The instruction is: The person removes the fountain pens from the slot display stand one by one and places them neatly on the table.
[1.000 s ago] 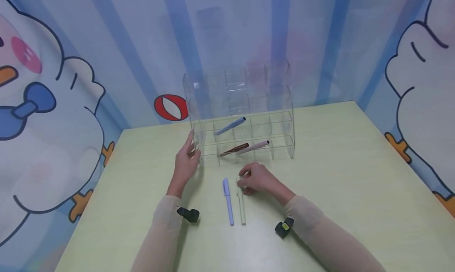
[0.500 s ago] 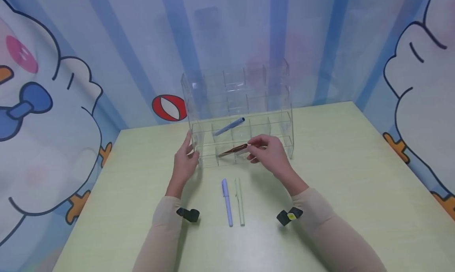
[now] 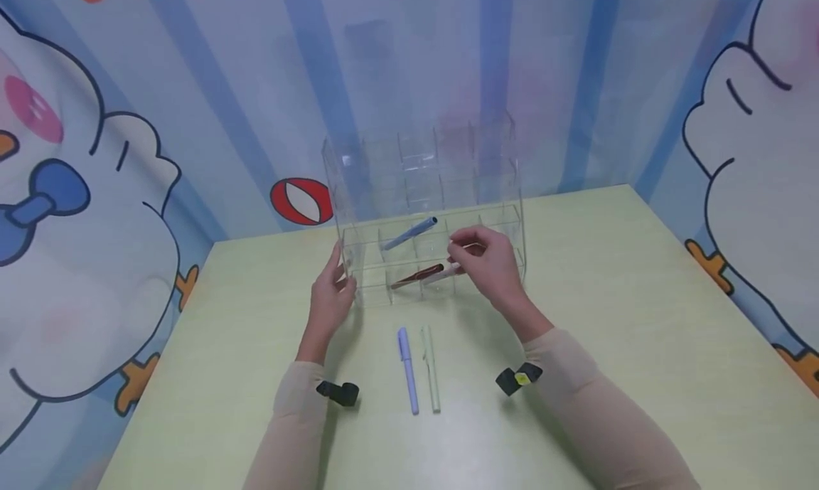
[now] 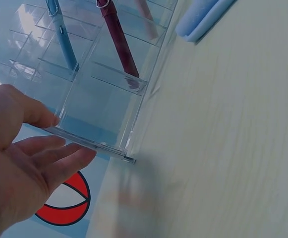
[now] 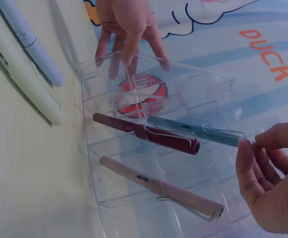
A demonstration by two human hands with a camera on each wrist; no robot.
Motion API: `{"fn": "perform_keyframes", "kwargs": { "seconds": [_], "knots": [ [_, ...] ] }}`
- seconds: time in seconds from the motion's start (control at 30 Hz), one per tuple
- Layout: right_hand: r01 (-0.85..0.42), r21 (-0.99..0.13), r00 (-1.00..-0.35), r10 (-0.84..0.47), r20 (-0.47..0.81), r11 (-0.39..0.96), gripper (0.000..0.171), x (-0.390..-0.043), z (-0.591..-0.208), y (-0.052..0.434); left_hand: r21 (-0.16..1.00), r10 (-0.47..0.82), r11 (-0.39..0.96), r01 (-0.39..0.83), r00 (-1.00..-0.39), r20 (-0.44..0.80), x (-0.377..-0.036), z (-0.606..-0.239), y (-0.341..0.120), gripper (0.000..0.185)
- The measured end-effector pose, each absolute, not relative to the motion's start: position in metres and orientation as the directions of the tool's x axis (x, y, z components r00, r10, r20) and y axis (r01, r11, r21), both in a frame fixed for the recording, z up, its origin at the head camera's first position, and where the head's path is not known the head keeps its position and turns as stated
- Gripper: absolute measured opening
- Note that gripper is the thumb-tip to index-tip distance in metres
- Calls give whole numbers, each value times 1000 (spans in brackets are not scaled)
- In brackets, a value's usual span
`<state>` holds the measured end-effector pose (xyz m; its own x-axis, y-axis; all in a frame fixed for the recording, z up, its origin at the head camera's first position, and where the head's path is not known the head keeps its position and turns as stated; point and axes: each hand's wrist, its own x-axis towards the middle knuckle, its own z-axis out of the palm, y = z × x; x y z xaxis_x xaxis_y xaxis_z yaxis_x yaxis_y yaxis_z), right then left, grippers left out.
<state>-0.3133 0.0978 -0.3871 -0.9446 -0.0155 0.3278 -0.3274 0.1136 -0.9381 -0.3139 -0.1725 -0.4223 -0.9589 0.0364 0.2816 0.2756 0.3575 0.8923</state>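
A clear acrylic pen rack (image 3: 371, 277) with tiers of compartments stands on the table. My left hand (image 3: 333, 294) grips its left side panel, thumb on one face and fingers on the other. A blue pen (image 3: 409, 234) leans in the second tier; a dark red pen (image 3: 416, 275) and a pink pen (image 5: 158, 186) lean in the lowest. My right hand (image 3: 489, 266) hovers before the rack, fingers loosely bent, nothing seen between them. In the right wrist view its fingertips overlap the capped end of the blue pen; the head view shows a small gap there.
A lavender pen (image 3: 408, 370) and a pale green pen (image 3: 431, 369) lie side by side on the light table (image 3: 576, 277) in front of the rack. A cartoon-printed backdrop (image 3: 256, 84) rises close behind and at the sides.
My right hand has left the pale green pen on the table, moved up to the pink pen's end, then toward the blue pen. The left hand keeps its hold on the rack.
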Motion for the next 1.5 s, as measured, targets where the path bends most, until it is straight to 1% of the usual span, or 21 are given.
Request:
{"fn": "perform_keyframes", "kwargs": {
  "seconds": [0.2,0.3,0.43,0.53,0.63,0.87,1.0,1.1,1.27,1.5],
  "knots": [
    [-376,-911,-925,-13,380,171,16,-317,-386,97,932,-21,296,208,-974,225,-316,-427,-178,65],
    [-392,-905,-918,-9,396,163,16,-318,-387,96,944,-51,276,180,-978,202,-322,-436,-184,64],
    [-429,-891,-902,-13,432,149,22,-323,-386,94,948,-64,271,167,-980,190,-329,-446,-187,64],
    [-456,-877,-889,-44,455,153,30,-328,-382,90,942,-75,289,169,-977,198,-331,-450,-187,65],
    [-455,-871,-890,-88,447,184,36,-333,-379,85,937,-78,304,171,-976,203,-329,-451,-187,67],
    [-438,-874,-896,-181,406,208,44,-344,-375,74,951,-40,252,182,-979,198,-321,-439,-185,67],
    [-456,-862,-887,-191,420,223,43,-347,-374,71,953,-28,242,182,-981,194,-318,-435,-184,67],
    [-472,-850,-880,-184,438,233,40,-347,-372,70,947,-25,261,188,-979,201,-322,-440,-185,67],
    [-476,-848,-876,-208,435,234,37,-350,-372,69,934,-29,292,206,-974,224,-327,-449,-187,67],
    [-438,-865,-896,-195,399,243,39,-355,-373,62,947,-13,248,206,-976,216,-323,-442,-188,67]
  ]
}}
